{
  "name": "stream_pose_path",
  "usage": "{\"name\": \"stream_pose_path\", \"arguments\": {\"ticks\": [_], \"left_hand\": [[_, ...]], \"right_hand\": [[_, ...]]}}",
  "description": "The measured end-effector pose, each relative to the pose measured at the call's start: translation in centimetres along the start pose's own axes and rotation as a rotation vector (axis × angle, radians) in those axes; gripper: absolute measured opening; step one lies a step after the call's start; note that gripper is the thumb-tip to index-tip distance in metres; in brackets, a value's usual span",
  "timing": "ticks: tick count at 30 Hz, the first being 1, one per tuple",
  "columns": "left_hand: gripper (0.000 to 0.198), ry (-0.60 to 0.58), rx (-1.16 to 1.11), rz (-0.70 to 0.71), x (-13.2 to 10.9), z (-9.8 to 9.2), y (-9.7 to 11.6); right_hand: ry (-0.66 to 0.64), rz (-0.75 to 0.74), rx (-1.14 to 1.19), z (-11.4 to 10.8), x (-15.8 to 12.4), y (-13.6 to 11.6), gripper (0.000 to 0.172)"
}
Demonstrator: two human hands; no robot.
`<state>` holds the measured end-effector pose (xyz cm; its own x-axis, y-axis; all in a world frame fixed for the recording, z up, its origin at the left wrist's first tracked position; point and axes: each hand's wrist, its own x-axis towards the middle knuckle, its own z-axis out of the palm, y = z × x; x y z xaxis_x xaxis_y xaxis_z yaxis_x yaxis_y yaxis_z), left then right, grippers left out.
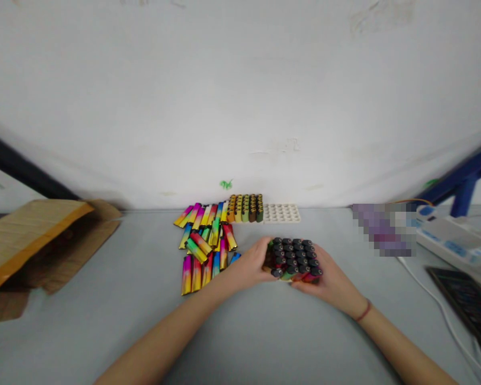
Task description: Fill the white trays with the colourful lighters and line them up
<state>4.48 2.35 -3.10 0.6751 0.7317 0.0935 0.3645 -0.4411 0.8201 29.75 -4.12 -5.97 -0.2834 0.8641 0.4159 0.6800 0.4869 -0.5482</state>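
Observation:
Between my two hands is a tight block of upright lighters with black tops and coloured bodies, set in rows. My left hand presses against the block's left side, and my right hand wraps round its right side and front corner. One lighter at the front left leans out of line. A pale edge shows under the block; the rest of its base is hidden. Left of my left hand lie several loose, shiny lighters in rainbow colours, some crossing over others.
Against the wall, a white tray with round holes holds upright gold-topped pieces at its left. An open cardboard box lies at left. On the right are a power strip, a white cable and a dark-screened phone.

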Motion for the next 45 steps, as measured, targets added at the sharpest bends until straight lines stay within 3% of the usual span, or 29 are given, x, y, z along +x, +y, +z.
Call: {"name": "stream_pose_path", "arguments": {"ticks": [11, 18, 25, 30, 35, 38, 42, 45], "left_hand": [[0.065, 0.049, -0.089, -0.082, -0.4, 0.2, 1.6], [0.075, 0.149, -0.143, -0.063, -1.0, 0.6, 0.3], [0.040, 0.120, -0.051, 0.044, -0.7, 0.3, 0.8], [0.037, 0.134, -0.077, -0.071, -0.5, 0.7, 1.3], [0.036, 0.301, -0.206, -0.163, -0.4, 0.8, 2.1], [0.042, 0.477, -0.282, -0.211, -0.3, -1.2, 3.0], [0.040, 0.712, -0.313, -0.456, 0.0, -7.5, 2.3], [0.034, 0.676, -0.346, -0.641, 0.2, -13.0, 0.5]], "right_hand": [[-0.019, 0.008, -0.003, 0.1, -0.1, 0.1, 0.075], [-0.032, 0.020, 0.007, -0.1, 0.0, -0.2, 0.072], [-0.032, 0.024, 0.015, 0.1, -0.1, 0.1, 0.073], [-0.026, 0.023, 0.003, 0.2, -0.2, 0.3, 0.075], [-0.029, 0.015, -0.007, 0.0, -0.2, 0.3, 0.075], [-0.038, 0.028, -0.004, -0.2, -0.2, 0.2, 0.075], [-0.047, 0.021, -0.002, -0.3, -0.2, 0.1, 0.072], [-0.040, 0.009, -0.009, -0.1, -0.3, 0.3, 0.071]]}}
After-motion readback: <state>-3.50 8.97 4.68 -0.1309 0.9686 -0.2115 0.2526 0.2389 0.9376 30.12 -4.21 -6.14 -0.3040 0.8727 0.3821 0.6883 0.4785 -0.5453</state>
